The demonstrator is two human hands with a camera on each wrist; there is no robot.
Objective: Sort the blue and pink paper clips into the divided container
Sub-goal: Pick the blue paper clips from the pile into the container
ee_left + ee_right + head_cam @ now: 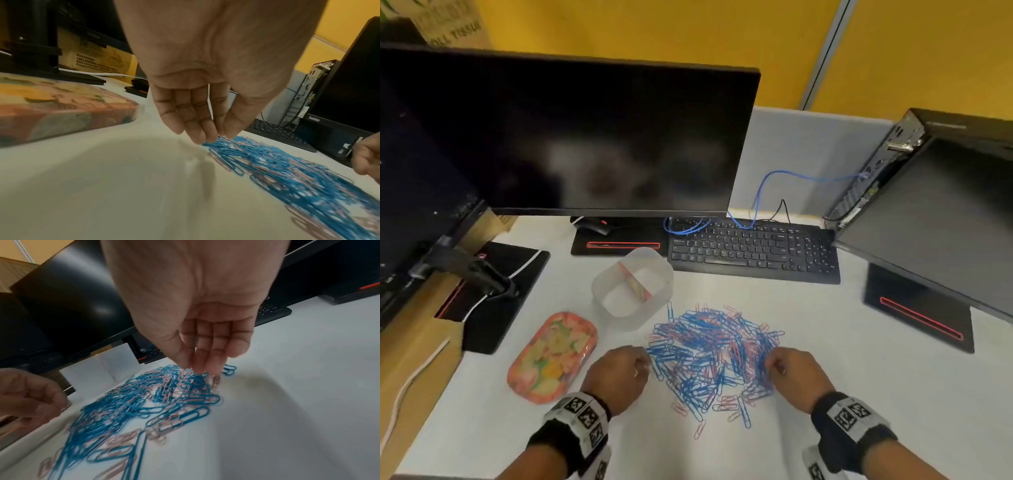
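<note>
A heap of blue and pink paper clips (712, 359) lies on the white desk in front of me. Behind it to the left stands the clear divided container (599, 284), with only its coloured divider showing inside. My left hand (645, 365) is at the heap's left edge. In the left wrist view its thumb and forefinger (223, 134) meet on clips there. My right hand (770, 365) is at the heap's right edge. In the right wrist view its fingertips (197, 371) pinch a small bunch of blue clips that rises off the heap (144, 402).
A floral tin lid (553, 356) lies left of the heap. A black keyboard (753, 250) and a dark monitor (568, 137) stand behind. A second monitor's base (917, 308) is at the right, another base (493, 291) and a cardboard box at the left.
</note>
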